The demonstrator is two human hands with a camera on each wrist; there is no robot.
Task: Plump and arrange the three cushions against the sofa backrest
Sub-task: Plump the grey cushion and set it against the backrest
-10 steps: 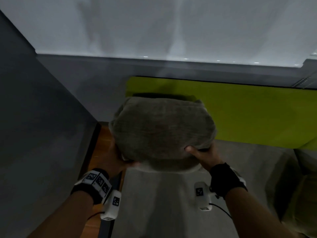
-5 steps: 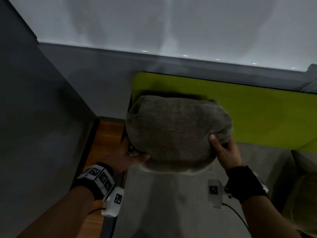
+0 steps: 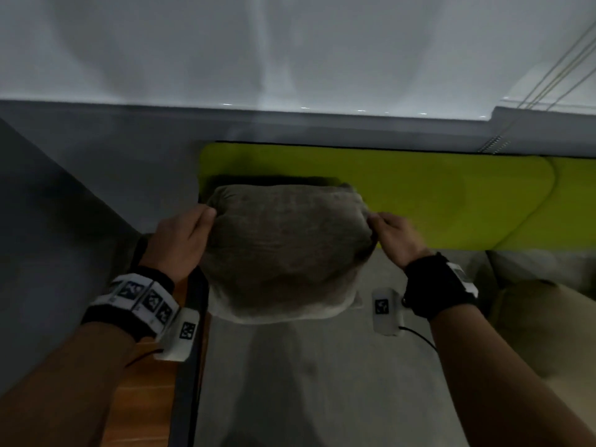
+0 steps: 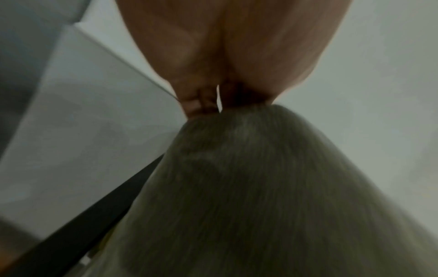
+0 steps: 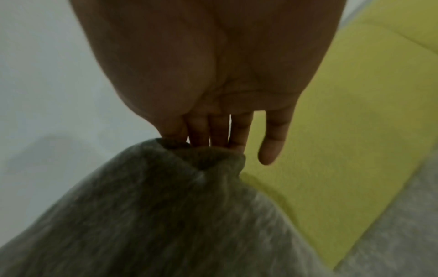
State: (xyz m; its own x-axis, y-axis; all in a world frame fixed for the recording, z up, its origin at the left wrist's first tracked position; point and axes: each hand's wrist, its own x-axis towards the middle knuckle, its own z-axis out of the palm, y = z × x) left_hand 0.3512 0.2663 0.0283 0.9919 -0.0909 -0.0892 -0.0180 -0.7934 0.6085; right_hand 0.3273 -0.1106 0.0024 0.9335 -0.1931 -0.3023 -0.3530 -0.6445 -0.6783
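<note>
A person stands over the left end of a sofa, both hands on a grey-brown cushion [image 3: 283, 250] that stands on the grey seat [image 3: 309, 375] and leans on the lime-green backrest [image 3: 419, 198]. The left hand [image 3: 179, 243] grips the cushion's upper left corner, fingers curled over the fabric; the left wrist view shows fingertips [image 4: 199, 105] closed together on that corner. The right hand [image 3: 395, 240] pinches the upper right corner: in the right wrist view the thumb and three fingers [image 5: 199, 129] bunch the cloth into a fold, while the little finger sticks out free beside it. Both wrists wear black bands with white marker tags, and a small white camera unit hangs under each.

The backrest is made of two green pads that meet in a curved seam at the right. Behind it runs a grey lower wall [image 3: 129, 150] capped by a pale ledge, with a glossy white wall [image 3: 290, 43] above. A dark grey panel [image 3: 38, 237] fills the left side of the head view. Between that panel and the sofa's dark edge shows a strip of wooden floor [image 3: 145, 404]. At the right edge of the seat sits a second cushion [image 3: 541, 324], beige, partly cut off by the frame. Thin cords [image 3: 548, 69] slant down the wall at the upper right.
</note>
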